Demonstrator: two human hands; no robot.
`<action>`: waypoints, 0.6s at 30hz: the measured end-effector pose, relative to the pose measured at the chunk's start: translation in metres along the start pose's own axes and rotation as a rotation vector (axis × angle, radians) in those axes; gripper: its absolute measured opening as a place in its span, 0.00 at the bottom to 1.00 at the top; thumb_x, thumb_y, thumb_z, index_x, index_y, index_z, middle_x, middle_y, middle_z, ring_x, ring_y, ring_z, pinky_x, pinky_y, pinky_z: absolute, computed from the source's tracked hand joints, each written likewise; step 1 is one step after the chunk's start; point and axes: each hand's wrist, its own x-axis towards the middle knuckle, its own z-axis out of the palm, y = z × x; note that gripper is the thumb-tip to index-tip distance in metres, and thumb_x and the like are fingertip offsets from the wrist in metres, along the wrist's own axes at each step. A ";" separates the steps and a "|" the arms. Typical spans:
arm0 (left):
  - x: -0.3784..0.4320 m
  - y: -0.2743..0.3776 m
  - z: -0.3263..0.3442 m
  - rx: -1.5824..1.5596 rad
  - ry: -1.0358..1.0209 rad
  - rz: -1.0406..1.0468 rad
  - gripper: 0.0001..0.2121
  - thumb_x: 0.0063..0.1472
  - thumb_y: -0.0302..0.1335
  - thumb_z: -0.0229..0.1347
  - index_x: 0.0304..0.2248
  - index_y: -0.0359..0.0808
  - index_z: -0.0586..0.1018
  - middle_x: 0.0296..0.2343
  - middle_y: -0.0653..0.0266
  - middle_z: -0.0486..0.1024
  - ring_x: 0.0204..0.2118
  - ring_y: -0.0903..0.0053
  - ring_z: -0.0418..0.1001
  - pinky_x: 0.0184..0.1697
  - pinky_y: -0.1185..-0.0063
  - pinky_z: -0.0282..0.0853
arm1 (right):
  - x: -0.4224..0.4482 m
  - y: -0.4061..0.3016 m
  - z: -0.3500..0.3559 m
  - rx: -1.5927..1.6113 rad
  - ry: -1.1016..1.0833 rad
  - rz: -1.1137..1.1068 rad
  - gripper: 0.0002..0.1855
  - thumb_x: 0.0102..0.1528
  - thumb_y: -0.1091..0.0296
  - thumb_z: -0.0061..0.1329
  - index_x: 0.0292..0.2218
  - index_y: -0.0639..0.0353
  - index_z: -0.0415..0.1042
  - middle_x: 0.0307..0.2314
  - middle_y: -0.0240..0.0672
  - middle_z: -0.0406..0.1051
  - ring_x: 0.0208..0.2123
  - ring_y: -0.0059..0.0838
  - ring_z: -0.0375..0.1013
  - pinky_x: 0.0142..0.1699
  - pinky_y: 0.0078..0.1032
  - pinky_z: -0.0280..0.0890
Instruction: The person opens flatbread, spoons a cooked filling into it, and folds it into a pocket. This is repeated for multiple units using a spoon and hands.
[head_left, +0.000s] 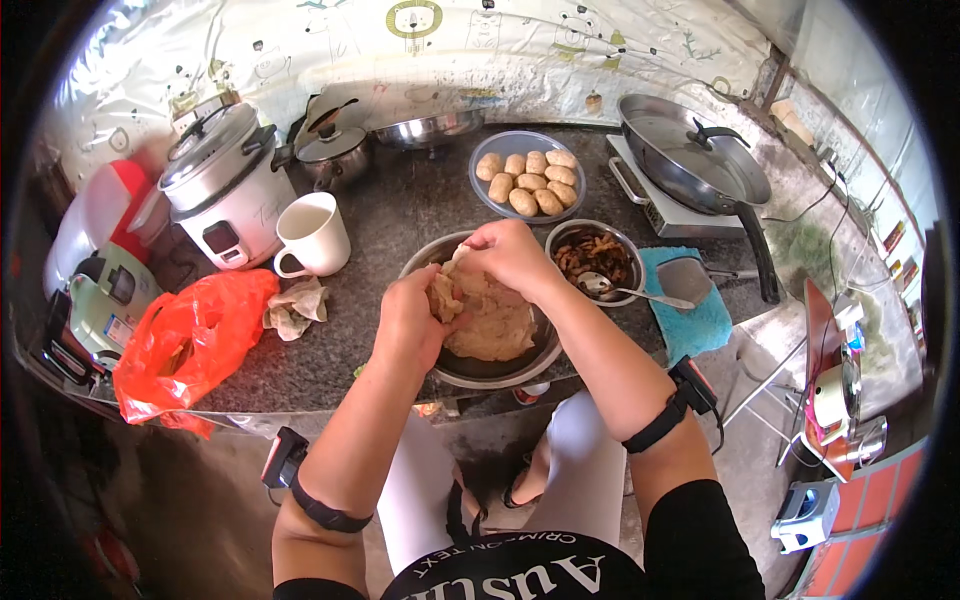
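Note:
A large steel bowl (496, 383) at the counter's front edge holds a lump of pale brown dough (491, 322). Over its left side, my left hand (411, 319) holds a smaller piece of dough (445, 294). The fingers of my right hand (506, 251) pinch the top of that same piece. Just right of my right wrist stands a smaller steel bowl of dark chopped filling (596, 253), with a metal spoon (637, 291) resting in it. Behind the bowls, a round plate (480, 169) carries several oval dough pieces (531, 182).
On the left are a rice cooker (232, 199), a white mug (315, 234), a crumpled cloth (298, 307) and a red plastic bag (196, 337). A lidded wok (686, 161) sits on a stove (652, 202) at right. Its handle juts forward beside a blue towel (694, 319) bearing a spatula (681, 279).

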 end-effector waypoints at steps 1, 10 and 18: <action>0.000 0.000 0.000 0.003 0.003 -0.001 0.15 0.65 0.29 0.43 0.49 0.32 0.68 0.42 0.59 0.70 0.41 0.70 0.71 0.46 0.59 0.65 | -0.001 -0.001 -0.003 0.074 -0.010 0.065 0.08 0.46 0.76 0.57 0.32 0.67 0.78 0.24 0.36 0.77 0.25 0.17 0.72 0.30 0.20 0.65; 0.012 -0.008 -0.003 0.017 0.040 0.024 0.13 0.64 0.27 0.44 0.46 0.34 0.71 0.41 0.59 0.72 0.42 0.68 0.71 0.43 0.63 0.67 | -0.003 0.005 -0.002 0.574 0.025 0.053 0.08 0.48 0.75 0.58 0.33 0.64 0.77 0.24 0.30 0.76 0.24 0.18 0.71 0.29 0.18 0.63; 0.028 -0.010 -0.006 0.016 0.022 0.001 0.11 0.65 0.28 0.43 0.45 0.34 0.69 0.39 0.58 0.71 0.39 0.68 0.71 0.45 0.62 0.67 | -0.013 -0.029 -0.022 0.975 0.109 -0.173 0.07 0.51 0.78 0.56 0.34 0.67 0.77 0.28 0.37 0.76 0.26 0.21 0.72 0.31 0.18 0.66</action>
